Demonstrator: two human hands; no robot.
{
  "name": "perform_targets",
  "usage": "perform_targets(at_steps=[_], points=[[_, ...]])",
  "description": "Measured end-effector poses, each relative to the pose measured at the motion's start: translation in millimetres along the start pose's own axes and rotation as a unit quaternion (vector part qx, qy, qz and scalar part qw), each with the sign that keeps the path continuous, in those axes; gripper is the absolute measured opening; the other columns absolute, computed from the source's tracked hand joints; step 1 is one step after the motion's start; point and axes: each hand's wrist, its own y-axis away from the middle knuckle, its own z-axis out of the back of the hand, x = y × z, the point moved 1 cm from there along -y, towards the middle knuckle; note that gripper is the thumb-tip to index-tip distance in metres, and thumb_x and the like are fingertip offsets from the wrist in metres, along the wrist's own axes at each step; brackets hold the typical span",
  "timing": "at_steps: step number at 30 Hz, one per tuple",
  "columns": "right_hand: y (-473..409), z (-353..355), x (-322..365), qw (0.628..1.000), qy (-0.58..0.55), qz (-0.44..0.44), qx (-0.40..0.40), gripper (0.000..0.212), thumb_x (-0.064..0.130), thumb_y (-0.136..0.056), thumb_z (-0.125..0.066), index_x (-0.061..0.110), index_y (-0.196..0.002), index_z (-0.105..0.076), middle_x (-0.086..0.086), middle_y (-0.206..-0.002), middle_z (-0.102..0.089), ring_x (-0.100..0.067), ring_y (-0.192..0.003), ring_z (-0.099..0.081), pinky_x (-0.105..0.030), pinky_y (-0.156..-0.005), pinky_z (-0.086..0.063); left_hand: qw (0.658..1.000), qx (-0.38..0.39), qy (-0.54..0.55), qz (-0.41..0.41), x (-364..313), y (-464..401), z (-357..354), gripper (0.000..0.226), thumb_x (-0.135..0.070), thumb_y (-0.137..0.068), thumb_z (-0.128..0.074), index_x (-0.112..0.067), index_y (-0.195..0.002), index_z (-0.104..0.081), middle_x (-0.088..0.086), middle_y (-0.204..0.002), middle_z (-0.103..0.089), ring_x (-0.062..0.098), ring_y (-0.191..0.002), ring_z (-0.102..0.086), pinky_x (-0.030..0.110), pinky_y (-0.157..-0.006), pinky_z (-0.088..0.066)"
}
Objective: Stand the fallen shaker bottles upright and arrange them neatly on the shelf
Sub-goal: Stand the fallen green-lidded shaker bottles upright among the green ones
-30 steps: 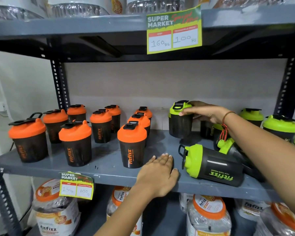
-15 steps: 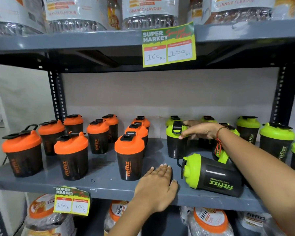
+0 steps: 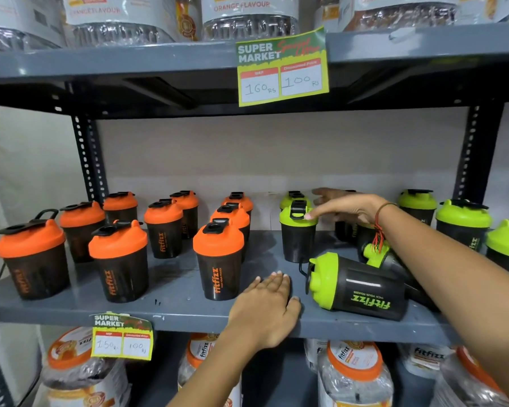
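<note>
**Shakers: two green ones down at lower right**

We find one green shaker [image 3: 362, 286] on its side at the lower right of the frame, lid pointing left, near the front edge of the shelf [image 3: 171, 304]. A second fallen shaker [image 3: 378, 254] lies just behind it, partly hidden under the right forearm. The orange shakers [image 3: 218, 259] at centre and left all stand upright, as do the green ones along the back at right.

The right hand [image 3: 347, 207] reaches to the back row with fingers spread; its fingertips touch the lid of an upright green shaker [image 3: 297, 230] and grip nothing. The left hand [image 3: 266, 309] lies flat and open on the shelf edge, just left of the fallen shaker, not touching it.

In our judgement these are empty plastic bottles: light, stiff and smooth-sided, apt to roll while lying down. We would take the fallen one around the dark body near the lid, where it is widest, rather than by the thin carry loop. Neighbours stand close and could be knocked over.
</note>
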Motion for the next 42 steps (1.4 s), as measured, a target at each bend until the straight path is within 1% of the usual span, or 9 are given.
perform_targets(at_steps=[3,10,15,20,26,32,36,39,42], points=[[17,7,16,0.997,0.026,0.048,-0.047,0.100,0.036,-0.071,-0.086,0.025,-0.153,-0.030,-0.004,-0.154,-0.040,-0.021,-0.136,-0.043,-0.032,-0.108,-0.039,1.000,0.006,-0.001,0.003,0,0,1,0.062,-0.046,-0.099,-0.019,-0.016,-0.153,-0.018,0.002,-0.161,-0.017,0.010,-0.147,-0.012,0.029,-0.117,-0.001],[82,2,52,0.968,0.056,0.158,-0.185,0.073,0.035,-0.076,-0.083,0.026,-0.141,-0.049,-0.002,-0.136,-0.054,-0.017,-0.119,-0.054,-0.030,-0.099,-0.046,1.000,0.025,-0.013,0.007,0,-1,5,0.061,-0.044,-0.100,-0.018,-0.013,-0.153,-0.018,0.003,-0.162,-0.016,0.011,-0.148,-0.011,0.030,-0.118,-0.004],[144,-21,54,0.966,0.202,0.125,-0.098,0.084,0.052,-0.074,-0.079,0.026,-0.145,-0.044,0.001,-0.146,-0.050,-0.009,-0.126,-0.048,-0.024,-0.102,-0.037,0.999,0.034,-0.012,0.006,-2,1,8,0.061,-0.043,-0.101,-0.017,-0.011,-0.153,-0.018,0.004,-0.162,-0.015,0.013,-0.148,-0.011,0.032,-0.119,-0.005],[177,-49,40,0.920,0.392,0.018,0.018,0.108,0.062,-0.068,-0.078,0.022,-0.154,-0.027,0.001,-0.155,-0.040,-0.018,-0.138,-0.042,-0.028,-0.110,-0.034,1.000,0.030,-0.010,0.002,-7,5,9,0.059,-0.039,-0.102,-0.018,-0.010,-0.153,-0.020,0.005,-0.161,-0.016,0.013,-0.148,-0.012,0.032,-0.118,-0.007],[180,-69,24,0.895,0.444,-0.025,-0.007,0.094,0.054,-0.065,-0.084,0.014,-0.141,-0.045,-0.008,-0.136,-0.056,-0.026,-0.119,-0.056,-0.038,-0.097,-0.048,1.000,-0.005,-0.003,-0.012,-4,16,4,0.057,-0.037,-0.102,-0.019,-0.009,-0.151,-0.027,0.008,-0.159,-0.024,0.016,-0.146,-0.020,0.032,-0.118,-0.012],[175,-72,18,0.912,0.401,-0.006,-0.081,0.092,0.056,-0.059,-0.085,0.011,-0.132,-0.055,-0.003,-0.128,-0.061,-0.024,-0.116,-0.057,-0.038,-0.093,-0.051,0.999,-0.040,-0.007,-0.012,-1,27,3,0.056,-0.037,-0.102,-0.021,-0.009,-0.148,-0.033,0.009,-0.156,-0.032,0.018,-0.145,-0.025,0.033,-0.116,-0.017],[168,-68,14,0.960,0.249,0.013,-0.124,0.077,0.051,-0.054,-0.090,0.020,-0.117,-0.057,0.008,-0.108,-0.060,-0.015,-0.102,-0.057,-0.025,-0.071,-0.043,0.999,-0.052,-0.009,-0.007,-1,31,2,0.054,-0.036,-0.101,-0.022,-0.009,-0.146,-0.036,0.009,-0.155,-0.035,0.019,-0.144,-0.028,0.033,-0.115,-0.020],[162,-72,12,0.978,0.119,0.039,-0.168,0.087,0.047,-0.050,-0.091,0.022,-0.126,-0.055,0.008,-0.121,-0.060,-0.009,-0.113,-0.055,-0.027,-0.088,-0.047,0.998,-0.063,-0.013,-0.001,-2,31,3,0.054,-0.037,-0.101,-0.023,-0.009,-0.145,-0.037,0.010,-0.154,-0.036,0.019,-0.143,-0.029,0.032,-0.114,-0.021],[156,-83,10,0.970,0.018,0.071,-0.231,0.085,0.051,-0.045,-0.089,0.033,-0.120,-0.053,0.012,-0.112,-0.065,-0.007,-0.106,-0.060,-0.029,-0.090,-0.051,0.998,-0.069,-0.009,0.004,0,32,4,0.055,-0.037,-0.101,-0.023,-0.008,-0.145,-0.038,0.010,-0.154,-0.036,0.019,-0.143,-0.029,0.031,-0.114,-0.022]])
